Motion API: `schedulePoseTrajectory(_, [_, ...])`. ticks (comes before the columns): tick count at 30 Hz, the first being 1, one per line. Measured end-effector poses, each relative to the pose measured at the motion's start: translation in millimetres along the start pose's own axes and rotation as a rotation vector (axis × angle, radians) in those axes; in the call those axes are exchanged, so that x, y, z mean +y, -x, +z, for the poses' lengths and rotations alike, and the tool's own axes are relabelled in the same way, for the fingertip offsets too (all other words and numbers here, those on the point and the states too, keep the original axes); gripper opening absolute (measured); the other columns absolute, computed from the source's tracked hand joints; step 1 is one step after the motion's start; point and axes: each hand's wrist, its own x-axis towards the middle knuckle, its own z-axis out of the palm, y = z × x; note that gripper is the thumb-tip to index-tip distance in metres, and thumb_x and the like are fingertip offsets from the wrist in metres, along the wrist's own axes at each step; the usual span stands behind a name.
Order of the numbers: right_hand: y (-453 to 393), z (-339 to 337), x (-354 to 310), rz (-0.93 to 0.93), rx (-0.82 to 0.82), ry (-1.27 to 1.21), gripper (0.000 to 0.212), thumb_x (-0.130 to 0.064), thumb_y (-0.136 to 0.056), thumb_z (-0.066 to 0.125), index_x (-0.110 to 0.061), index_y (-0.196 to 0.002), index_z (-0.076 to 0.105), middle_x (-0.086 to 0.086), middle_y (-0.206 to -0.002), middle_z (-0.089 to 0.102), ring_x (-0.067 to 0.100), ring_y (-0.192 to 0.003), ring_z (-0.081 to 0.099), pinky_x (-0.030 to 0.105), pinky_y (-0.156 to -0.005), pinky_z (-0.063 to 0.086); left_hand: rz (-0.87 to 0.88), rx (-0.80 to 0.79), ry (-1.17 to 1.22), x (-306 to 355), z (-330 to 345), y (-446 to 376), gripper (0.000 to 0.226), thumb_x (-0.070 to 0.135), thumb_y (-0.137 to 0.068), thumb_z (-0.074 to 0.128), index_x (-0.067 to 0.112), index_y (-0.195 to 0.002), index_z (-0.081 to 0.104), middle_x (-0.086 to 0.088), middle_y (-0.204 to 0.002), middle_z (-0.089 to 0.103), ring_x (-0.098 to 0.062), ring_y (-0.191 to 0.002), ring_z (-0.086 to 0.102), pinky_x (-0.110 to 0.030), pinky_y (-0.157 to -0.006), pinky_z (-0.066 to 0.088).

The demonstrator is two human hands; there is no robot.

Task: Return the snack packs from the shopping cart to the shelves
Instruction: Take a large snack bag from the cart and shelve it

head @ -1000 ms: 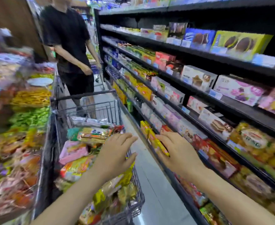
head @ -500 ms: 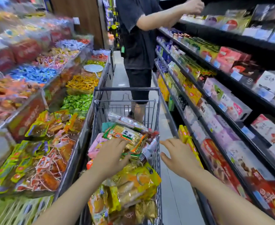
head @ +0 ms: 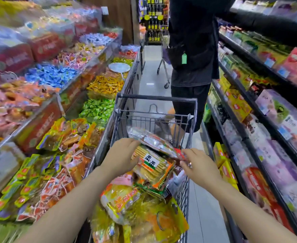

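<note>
The grey wire shopping cart (head: 155,97) stands in the aisle just in front of me, heaped with snack packs. On top lies a green-and-orange cracker pack (head: 152,165), with a silver foil pack (head: 150,138) behind it and yellow bags (head: 125,199) nearer me. My left hand (head: 121,156) closes fingers and thumb around the cracker pack's left edge. My right hand (head: 199,166) hovers over the cart's right rim with fingers spread, its tips close to a small red pack (head: 179,153).
A person in black (head: 193,50) stands right ahead of the cart beside the right-hand shelves (head: 260,116) of boxed snacks. Another cart (head: 163,67) is behind them. Bulk candy bins (head: 98,109) line the left side. Grey floor (head: 203,207) runs between cart and shelves.
The view swung left from the shelves to the cart. My right hand came off the yellow shelf packs and moved over the cart's rim. My left hand slid up onto the cracker pack.
</note>
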Motion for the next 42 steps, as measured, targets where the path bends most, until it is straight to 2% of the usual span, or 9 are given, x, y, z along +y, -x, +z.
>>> schedulePoseTrajectory(6, [-61.1,36.8,0.6,0.120,-0.109,0.030,0.047,-0.040,-0.096,0.045,-0.022,-0.139,0.040,-0.001,-0.127,0.053,0.022,-0.120,0.045,0.031,-0.090,0.041,0.093,-0.051,-0.036,-49.8,32.7,-60.5,0.050,0.030,-0.071,0.064,0.005,-0.114,0.063,-0.013,-0.101,0.065,-0.036,-0.093,0.062,-0.044,-0.082,0.053])
schedulePoseTrajectory(14, [-125.7,105.6,7.7,0.227,-0.263,-0.027,0.060,-0.039,-0.093,0.051,-0.026,-0.146,0.027,0.003,-0.137,0.049,0.025,-0.123,0.047,0.036,-0.095,0.045,0.196,-0.082,-0.289,-105.1,87.0,-129.5,0.061,0.029,-0.051,0.087,0.012,-0.107,0.068,-0.010,-0.105,0.067,-0.032,-0.103,0.062,-0.057,-0.103,0.039])
schedulePoseTrajectory(17, [-138.3,127.4,13.2,0.284,-0.341,-0.003,0.070,-0.041,-0.089,0.057,-0.026,-0.147,0.022,0.005,-0.140,0.045,0.029,-0.123,0.048,0.040,-0.096,0.045,0.137,-0.206,-0.322,-114.8,97.9,-141.0,0.060,0.036,-0.075,0.075,0.017,-0.129,0.054,-0.005,-0.121,0.061,-0.029,-0.115,0.054,-0.047,-0.107,0.034])
schedulePoseTrajectory(20, [-142.5,139.3,15.0,0.314,-0.370,0.002,0.069,-0.033,-0.090,0.060,-0.029,-0.147,0.022,0.006,-0.139,0.047,0.030,-0.119,0.051,0.038,-0.092,0.047,0.063,-0.240,-0.280,-119.6,107.6,-140.5,0.053,0.020,-0.086,0.059,0.021,-0.137,0.043,-0.001,-0.126,0.055,-0.028,-0.116,0.050,-0.038,-0.087,0.042])
schedulePoseTrajectory(24, [-142.8,141.7,13.9,0.317,-0.307,-0.055,0.062,-0.021,-0.091,0.057,-0.028,-0.146,0.028,0.005,-0.141,0.046,0.029,-0.117,0.054,0.036,-0.083,0.049,0.051,-0.146,-0.164,-128.1,113.2,-132.0,0.060,0.013,-0.055,0.088,0.017,-0.111,0.067,-0.003,-0.097,0.069,-0.031,-0.088,0.063,-0.039,-0.057,0.055])
schedulePoseTrajectory(26, [-143.0,135.8,14.1,0.327,-0.254,-0.072,0.060,-0.019,-0.091,0.057,-0.028,-0.144,0.031,0.002,-0.143,0.045,0.027,-0.117,0.055,0.035,-0.081,0.050,0.051,-0.075,-0.132,-129.1,108.0,-130.3,0.059,0.009,-0.048,0.089,0.015,-0.103,0.070,-0.003,-0.091,0.071,-0.031,-0.080,0.064,-0.038,-0.051,0.054])
schedulePoseTrajectory(35, [-117.1,75.5,7.4,0.222,-0.083,0.027,0.067,-0.011,-0.085,0.060,-0.029,-0.144,0.034,-0.005,-0.149,0.037,0.023,-0.119,0.053,0.029,-0.072,0.045,0.110,0.225,-0.019,-106.1,49.1,-83.2,0.061,0.012,-0.046,0.092,0.012,-0.104,0.071,-0.003,-0.095,0.071,-0.030,-0.082,0.065,-0.037,-0.061,0.056])
schedulePoseTrajectory(38, [-98.0,63.6,2.5,0.159,-0.040,0.017,0.064,-0.012,-0.085,0.060,-0.028,-0.143,0.037,-0.004,-0.148,0.039,0.025,-0.120,0.053,0.030,-0.073,0.047,0.125,0.245,-0.037,-92.3,28.5,-54.7,0.063,0.014,-0.041,0.094,0.011,-0.100,0.073,-0.004,-0.093,0.072,-0.029,-0.078,0.066,-0.032,-0.058,0.053])
schedulePoseTrajectory(42, [-66.6,55.3,-6.4,0.039,0.035,-0.017,0.058,-0.008,-0.077,0.066,-0.024,-0.132,0.054,-0.001,-0.133,0.055,0.029,-0.102,0.062,0.027,-0.060,0.038,0.088,0.232,-0.062,-70.2,11.4,-9.9,0.067,0.014,-0.037,0.095,0.009,-0.100,0.073,-0.005,-0.096,0.071,-0.030,-0.079,0.066,-0.034,-0.060,0.055])
